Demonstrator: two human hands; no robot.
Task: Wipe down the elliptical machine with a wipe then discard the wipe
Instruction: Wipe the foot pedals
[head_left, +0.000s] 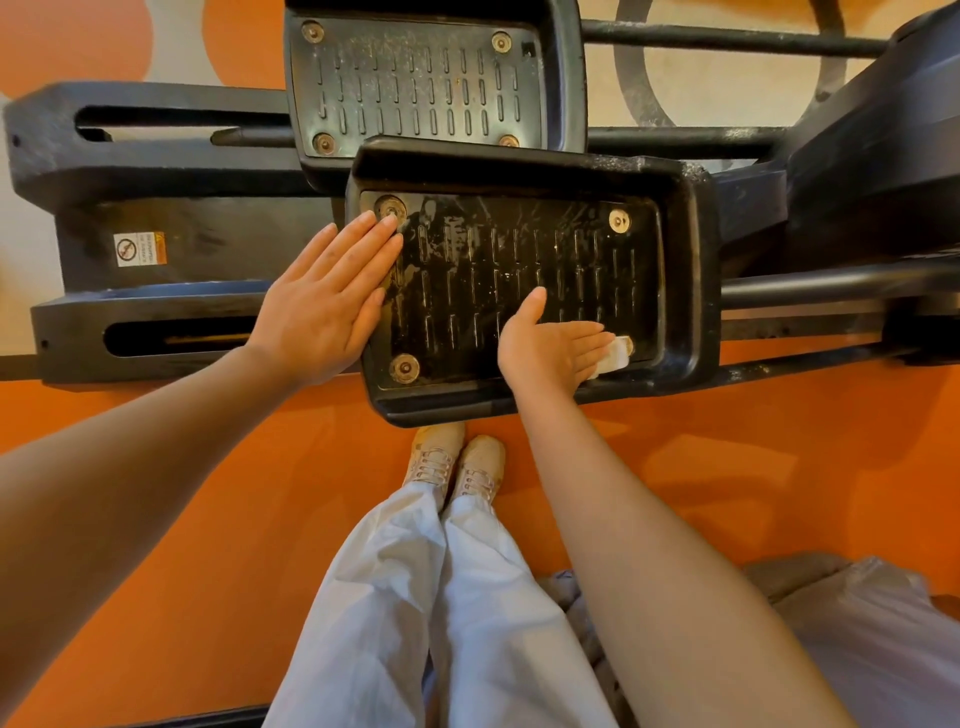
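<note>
The elliptical machine's near black foot pedal (685, 291) fills the middle of the head view; its ribbed surface looks wet and streaked. My left hand (327, 301) lies flat with straight fingers on the pedal's left edge, fingertips by a round bolt. My right hand (550, 348) presses a white wipe (615, 356) onto the pedal's near right corner, fingers straight and the thumb raised. Most of the wipe is hidden under my fingers. A second pedal (415, 83), dusty and dry, sits behind.
Black rails (156, 312) of the machine run left and right of the pedals, with a warning sticker (140, 249) on the left frame. My shoes (457, 462) stand on the orange floor just below the pedal. A grey plastic bag (872, 623) lies at the lower right.
</note>
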